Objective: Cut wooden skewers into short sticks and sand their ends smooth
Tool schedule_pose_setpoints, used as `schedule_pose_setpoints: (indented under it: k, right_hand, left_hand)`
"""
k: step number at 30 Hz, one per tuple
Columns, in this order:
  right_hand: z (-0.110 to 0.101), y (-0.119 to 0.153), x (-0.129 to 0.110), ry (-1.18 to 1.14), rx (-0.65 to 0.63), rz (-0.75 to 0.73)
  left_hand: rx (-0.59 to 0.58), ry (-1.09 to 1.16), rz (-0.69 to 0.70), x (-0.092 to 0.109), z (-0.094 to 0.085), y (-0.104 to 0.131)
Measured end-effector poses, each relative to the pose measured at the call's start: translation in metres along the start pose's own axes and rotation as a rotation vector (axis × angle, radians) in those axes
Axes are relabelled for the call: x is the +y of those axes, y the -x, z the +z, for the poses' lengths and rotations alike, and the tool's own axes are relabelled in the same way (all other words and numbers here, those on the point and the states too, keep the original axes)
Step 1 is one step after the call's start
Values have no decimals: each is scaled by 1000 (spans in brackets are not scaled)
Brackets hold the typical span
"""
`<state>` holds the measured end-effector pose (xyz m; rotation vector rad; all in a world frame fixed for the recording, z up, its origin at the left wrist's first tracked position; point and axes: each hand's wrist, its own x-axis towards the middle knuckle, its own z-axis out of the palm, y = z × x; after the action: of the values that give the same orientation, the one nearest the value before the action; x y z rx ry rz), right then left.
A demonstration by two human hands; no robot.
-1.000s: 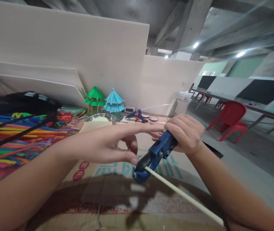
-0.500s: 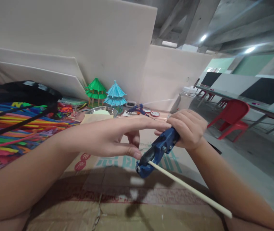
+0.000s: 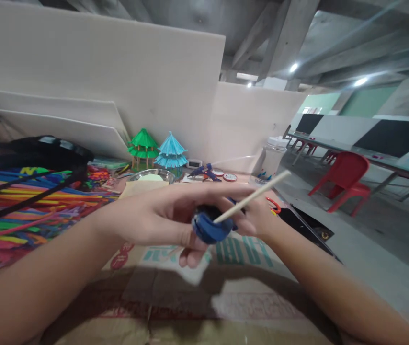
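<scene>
A dark blue hand cutter point(image 3: 211, 230) with a rounded head is held between my two hands above the cardboard. A pale thin wooden stick point(image 3: 253, 196) sticks out from its jaws, slanting up to the right. My left hand point(image 3: 168, 211) is curled round the cutter's head, thumb low and forefinger stretched over the top. My right hand point(image 3: 256, 218) grips the handle end, largely hidden behind the left fingers and the stick. Several fingertips show below the head; whose they are is unclear.
Printed cardboard point(image 3: 244, 282) covers the work surface. Colourful pipe cleaners point(image 3: 28, 206) and a black strap bag point(image 3: 53, 153) lie left. Behind stand green point(image 3: 143, 143) and blue point(image 3: 171, 151) paper pavilions, a glass bowl point(image 3: 154, 173) and a glue gun point(image 3: 204, 171). Red-handled scissors point(image 3: 273, 205) lie right.
The cutter has turned, so the stick swings from pointing down-right to up-right. My left hand has closed round the cutter's head, and my right hand has moved lower behind it.
</scene>
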<state>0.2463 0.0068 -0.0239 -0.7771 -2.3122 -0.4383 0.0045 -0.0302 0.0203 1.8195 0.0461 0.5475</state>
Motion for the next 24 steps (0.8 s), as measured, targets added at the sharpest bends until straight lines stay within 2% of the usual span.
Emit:
schedule_pose_setpoints:
  k: [4,6,9,12,16,24]
  right_hand:
    - [3,-4,-7,-261,76,54]
    - [5,-4,-7,-295,78,74]
    - [8,-3,-7,-323,97,25]
    - [7,-5,-9,-358,61,-3]
    - [4,-9,-10,-421,8,32]
    - [11,-5,-4,-401,4,65]
  left_hand:
    - [142,186,77,-10,-11,-3]
    - [139,211,75,-13,-14,-4]
    - [140,229,70,-15,-14,-6]
    - [157,250,74,-17,-13,-7]
    - [174,265,86,-20,-15,-9]
    - [202,199,59,-29,-25,-9]
